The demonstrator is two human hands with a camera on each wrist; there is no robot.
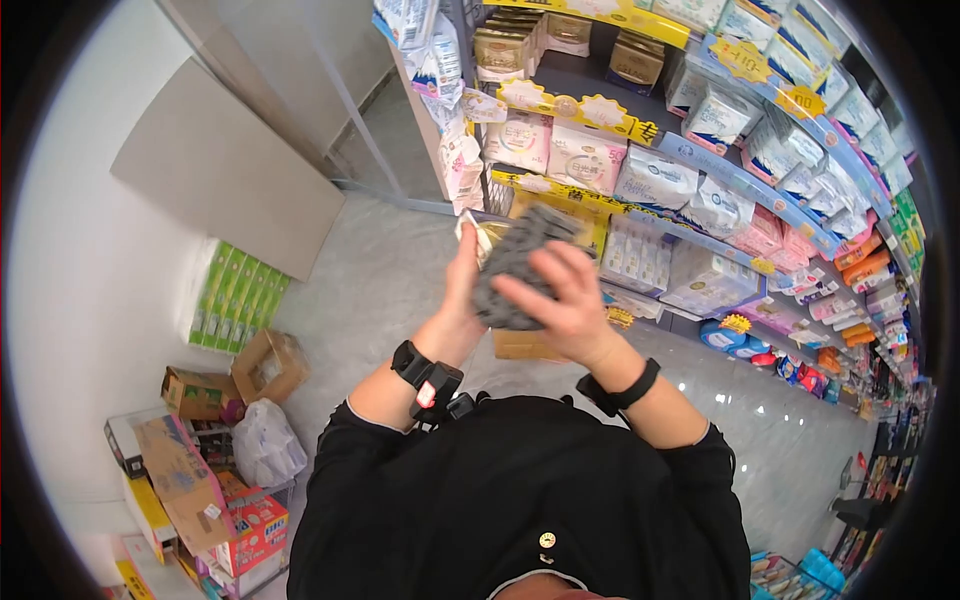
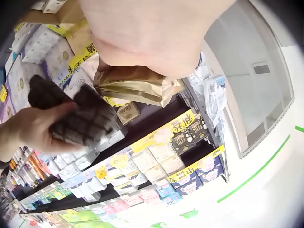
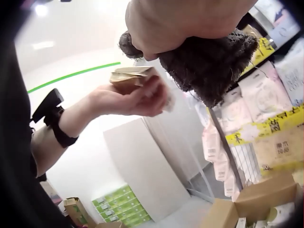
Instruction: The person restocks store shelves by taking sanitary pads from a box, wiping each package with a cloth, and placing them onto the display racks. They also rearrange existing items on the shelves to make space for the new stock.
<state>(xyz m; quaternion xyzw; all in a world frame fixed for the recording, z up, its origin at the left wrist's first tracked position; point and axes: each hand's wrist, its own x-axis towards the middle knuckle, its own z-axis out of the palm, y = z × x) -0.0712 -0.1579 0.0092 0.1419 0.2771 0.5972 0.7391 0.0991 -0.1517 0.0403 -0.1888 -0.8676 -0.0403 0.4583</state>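
Observation:
My left hand (image 1: 460,290) grips a shiny gold packet (image 2: 135,85), its thumb along one side in the head view. Fingers curl around the packet in the right wrist view. Bunched in my right hand (image 1: 572,315) is a dark grey checked cloth (image 1: 530,240), with a loose flap hanging down in the right wrist view. From above, the cloth overlaps the packet and hides most of it. Both hands are raised in front of my chest, near the shelves, and the cloth looks blurred.
Shelves (image 1: 650,140) of packaged tissues and pads curve along the front and right. An opened cardboard box (image 3: 266,199) stands below my hands. Boxes, a white plastic bag (image 1: 268,445) and stacked green packs (image 1: 238,298) lie at the left by the wall. A grey panel (image 1: 225,165) leans there.

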